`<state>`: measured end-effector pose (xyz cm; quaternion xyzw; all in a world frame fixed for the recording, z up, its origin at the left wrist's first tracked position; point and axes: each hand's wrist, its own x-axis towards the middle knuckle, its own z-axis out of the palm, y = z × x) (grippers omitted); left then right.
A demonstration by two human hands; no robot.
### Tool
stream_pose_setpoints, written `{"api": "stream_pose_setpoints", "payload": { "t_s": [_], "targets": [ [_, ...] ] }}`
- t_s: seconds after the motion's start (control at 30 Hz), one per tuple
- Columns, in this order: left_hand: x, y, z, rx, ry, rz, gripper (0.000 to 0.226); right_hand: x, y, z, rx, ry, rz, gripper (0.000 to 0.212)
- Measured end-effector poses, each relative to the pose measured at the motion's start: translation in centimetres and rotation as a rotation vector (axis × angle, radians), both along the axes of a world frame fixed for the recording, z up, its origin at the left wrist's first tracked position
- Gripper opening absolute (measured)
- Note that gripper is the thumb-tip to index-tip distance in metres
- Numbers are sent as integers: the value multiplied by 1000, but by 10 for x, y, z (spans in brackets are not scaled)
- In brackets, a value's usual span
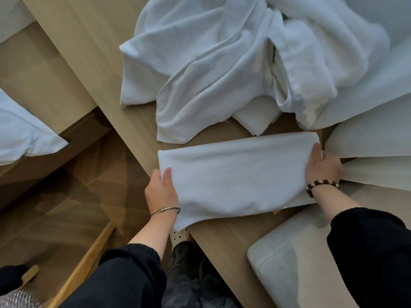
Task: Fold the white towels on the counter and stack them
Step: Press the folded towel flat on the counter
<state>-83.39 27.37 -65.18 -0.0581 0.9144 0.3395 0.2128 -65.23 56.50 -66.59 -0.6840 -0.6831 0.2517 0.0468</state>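
Half-folded towel (235,174) lies on counter (222,241), at 6 o'clock of unfolded pile (211,63). Left grip (161,190) pinches its 9 o'clock end, right grip (323,168) the 3 o'clock end. Prob light, soft, floppy terry, so take it by ends/corners.

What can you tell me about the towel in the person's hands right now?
The towel is white terry cloth, folded into a long band lying flat across the wooden counter, its far edge a smooth fold. The left hand pinches its left end, thumb on top; the right hand grips its right end. Its near left corner droops over the counter's edge. It lies just in front of the heap of unfolded towels.
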Motion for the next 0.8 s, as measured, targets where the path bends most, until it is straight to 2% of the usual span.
{"api": "stream_pose_setpoints", "payload": {
  "t_s": [0.13, 0.47, 0.53, 0.6, 0.63, 0.7, 0.77, 0.8],
  "targets": [
    [-1, -2, -7, -44, -61, -22, 35, -1, 0, -3, -36, -76, 12, 59],
    [-1, -2, -12, -25, -34, -27, 32, -2, 0, -10, 13, 21, -27, 54],
    [0, -1, -10, -17, -8, -9, 27, -2, 0, -11, 10, 18, -22, 55],
    [0, 2, -2, 6, 69, 32, 11, -5, 0, -8, 29, 20, -28, 52],
    [0, 3, 2, 9, 171, 13, 17, -8, -1, -6, 64, 29, -40, 47],
    [6, 7, 7, 16, 429, -212, 42, -12, -6, 3, 189, 101, -14, 34],
    [21, 20, 7, -40, 592, -611, 59, -19, -22, 15, 353, 157, 221, 35],
    [28, 28, 5, -102, 582, -811, 64, -23, -36, 18, 415, 162, 398, 39]
  ]
}}
